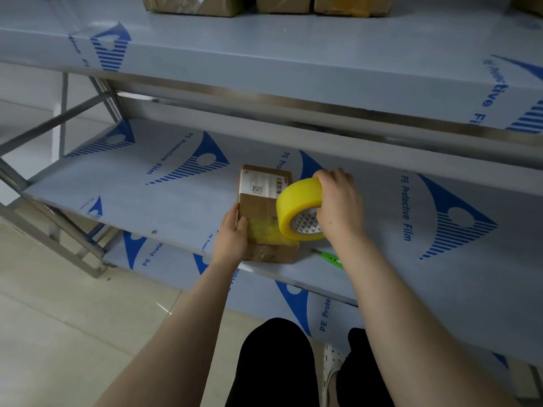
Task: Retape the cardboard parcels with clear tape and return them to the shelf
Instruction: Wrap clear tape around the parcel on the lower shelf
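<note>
On the middle shelf [123,198], near its front edge, the left hand [231,235] gripped the cardboard parcel [258,205] by its near left side, thumb pressing a strip of tape onto the top. The yellowish tape roll [296,205] stood on edge against the box, clutched by the right hand [339,207]. A green cutter [332,257] lay just beside the parcel's near right corner.

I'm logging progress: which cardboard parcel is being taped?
The parcel on the middle shelf: the left hand holds it while the right hand holds the tape roll against it. The other parcels sit untouched on the top shelf.
</note>
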